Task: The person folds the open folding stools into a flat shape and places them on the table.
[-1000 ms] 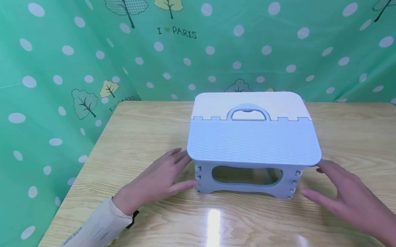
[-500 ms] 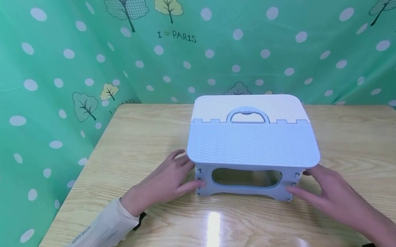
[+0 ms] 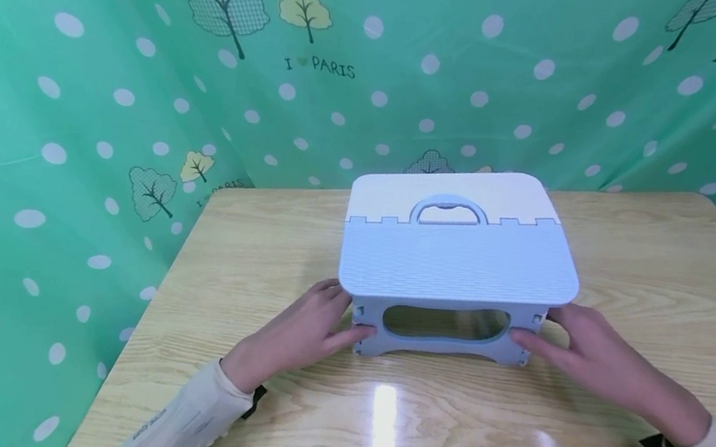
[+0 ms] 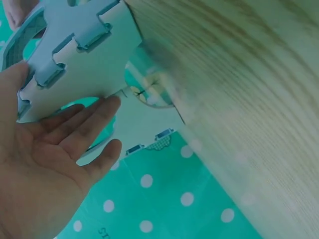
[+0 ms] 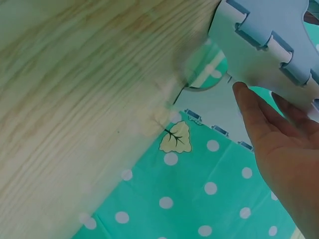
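A light-blue and white plastic folding stool stands unfolded on its legs, with an arched carry handle in its top. My left hand grips the left front corner, thumb on the front leg panel and fingers round the side. At the opposite corner my right hand holds on the same way, its thumb near the oval cutout. The left wrist view shows my left fingers against the white side panel. In the right wrist view, my right hand's fingers reach along the hinged side panel; some fingertips are hidden.
The stool stands on a wood-grain table with a bright light reflection in front of it. Behind and to the left hangs a green curtain with white dots and printed trees. The table's left edge runs beside the curtain.
My right hand has moved left from beside the stool until its thumb lies on the front panel. My left hand has shifted slightly right, its thumb farther onto the panel. The stool stays put.
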Motion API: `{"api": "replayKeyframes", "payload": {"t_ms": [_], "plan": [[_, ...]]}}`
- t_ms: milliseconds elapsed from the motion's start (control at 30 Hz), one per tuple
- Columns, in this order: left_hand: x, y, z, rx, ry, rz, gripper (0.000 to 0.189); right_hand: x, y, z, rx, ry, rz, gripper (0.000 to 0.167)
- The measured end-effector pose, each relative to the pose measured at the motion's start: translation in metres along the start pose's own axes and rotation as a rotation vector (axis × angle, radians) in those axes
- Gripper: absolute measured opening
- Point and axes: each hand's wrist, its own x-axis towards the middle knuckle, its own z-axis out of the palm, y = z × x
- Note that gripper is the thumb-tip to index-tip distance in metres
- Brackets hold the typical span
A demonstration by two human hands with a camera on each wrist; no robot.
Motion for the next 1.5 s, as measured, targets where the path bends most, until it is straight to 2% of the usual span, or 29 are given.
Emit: {"api": "replayKeyframes", "payload": {"t_ms": [167, 333, 467, 767, 1500], "plan": [[0.0, 0.002, 0.002, -0.02, 0.002, -0.009, 0.063, 0.002, 0.003, 0.005, 0.067, -0.009, 0.015, 0.077], [-0.001, 0.003, 0.004, -0.103, -0.009, -0.053, 0.056, 0.002, 0.006, 0.007, 0.08, -0.024, 0.032, 0.074], [-0.002, 0.004, 0.004, -0.186, -0.024, -0.079, 0.067, 0.003, 0.006, 0.007, 0.095, -0.019, 0.034, 0.073], [0.0, 0.0, 0.003, -0.305, -0.102, -0.056, 0.066, 0.006, 0.005, 0.008, 0.243, -0.052, 0.029, 0.078], [0.005, -0.002, -0.003, -0.32, -0.168, -0.017, 0.062, 0.007, 0.008, 0.011, 0.386, -0.09, -0.008, 0.081]]}}
